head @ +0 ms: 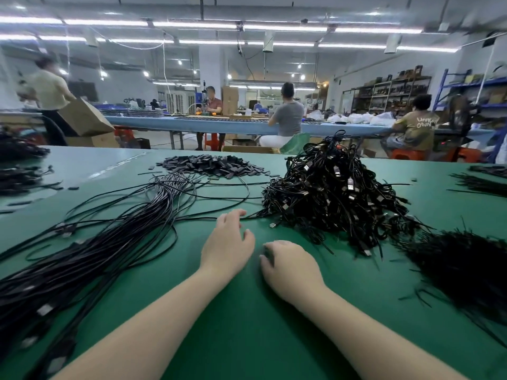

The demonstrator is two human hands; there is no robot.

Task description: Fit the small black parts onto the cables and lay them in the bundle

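Cables fill my table left to right: the laid bundle (90, 259) slants along my left, loose strands looping off it, so a careless sweep could drag finished ones out of line; beyond it the small black parts (212, 165) lie heaped, well apart from my hands; my left hand (229, 242) rests open, fingertips touching one cable (197, 218) running to the tangled pile (333, 193) on the right, which may snag and pull others along; my right hand (288, 266) is curled, apparently pinching something dark, though I cannot tell what.
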